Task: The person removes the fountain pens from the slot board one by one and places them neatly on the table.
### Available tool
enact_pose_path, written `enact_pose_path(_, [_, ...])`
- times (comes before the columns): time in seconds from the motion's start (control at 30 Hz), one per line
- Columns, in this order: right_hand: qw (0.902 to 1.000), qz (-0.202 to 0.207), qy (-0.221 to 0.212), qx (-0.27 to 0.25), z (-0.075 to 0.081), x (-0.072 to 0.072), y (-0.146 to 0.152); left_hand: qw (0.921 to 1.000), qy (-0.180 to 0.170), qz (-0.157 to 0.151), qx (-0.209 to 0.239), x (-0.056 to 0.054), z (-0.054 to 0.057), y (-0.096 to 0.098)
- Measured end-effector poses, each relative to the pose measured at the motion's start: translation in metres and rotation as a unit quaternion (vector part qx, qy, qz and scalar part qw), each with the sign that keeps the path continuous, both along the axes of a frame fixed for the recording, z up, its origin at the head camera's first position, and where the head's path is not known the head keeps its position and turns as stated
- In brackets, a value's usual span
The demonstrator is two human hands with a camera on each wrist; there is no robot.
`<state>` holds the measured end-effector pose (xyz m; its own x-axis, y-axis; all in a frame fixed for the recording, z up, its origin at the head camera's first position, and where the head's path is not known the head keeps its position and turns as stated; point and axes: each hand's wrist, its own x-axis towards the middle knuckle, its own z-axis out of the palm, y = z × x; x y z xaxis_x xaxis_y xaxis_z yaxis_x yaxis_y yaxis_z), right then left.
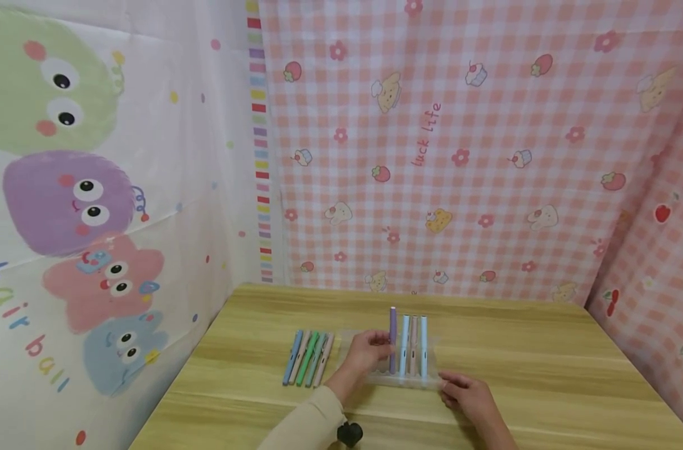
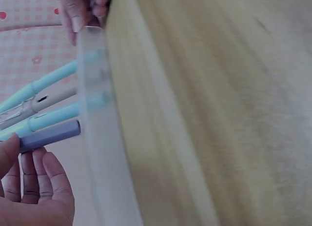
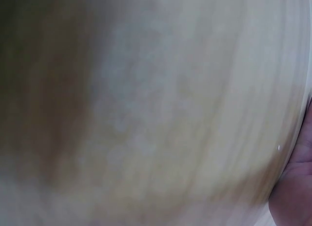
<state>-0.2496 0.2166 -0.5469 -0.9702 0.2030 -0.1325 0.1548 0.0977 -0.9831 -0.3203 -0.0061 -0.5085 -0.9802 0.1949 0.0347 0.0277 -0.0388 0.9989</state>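
Observation:
A purple pen (image 1: 393, 344) is pinched between the thumb and fingers of my left hand (image 1: 368, 351), over the left part of a clear plastic pen case (image 1: 394, 382). In the left wrist view, the end of the purple pen (image 2: 51, 136) is close to the case's long rim (image 2: 100, 148). Two light blue pens (image 1: 423, 350) and a beige-pink pen (image 1: 414, 356) lie side by side in the case, right of the purple one. My right hand (image 1: 470, 397) grips the case's near right corner; the left wrist view shows its thumb and fingers (image 2: 75, 16) there.
Left of the case, a row of several pens in blue, beige, green and grey-green (image 1: 309, 359) lies on the wooden table (image 1: 544, 356). A dark heart-shaped item (image 1: 349, 433) is by my left sleeve. Patterned cloths (image 1: 460, 187) hang behind and at both sides.

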Motion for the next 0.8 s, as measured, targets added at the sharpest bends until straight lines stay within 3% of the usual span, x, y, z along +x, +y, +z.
enact_pose_path(0.4, [1.0, 0.0, -0.005, 0.005, 0.002, 0.002, -0.001, 0.9981, 0.017, -0.042, 0.041, -0.005, 0.028, -0.007])
enact_pose_path(0.57, [1.0, 0.0, -0.006, 0.007, 0.005, 0.004, -0.001, 0.9978, 0.023, -0.035, 0.052, -0.009, 0.038, -0.017])
enact_pose_path(0.8, [1.0, -0.001, -0.003, 0.001, 0.003, 0.003, -0.002, 0.9978, 0.006, 0.001, 0.066, -0.021, 0.044, -0.04])
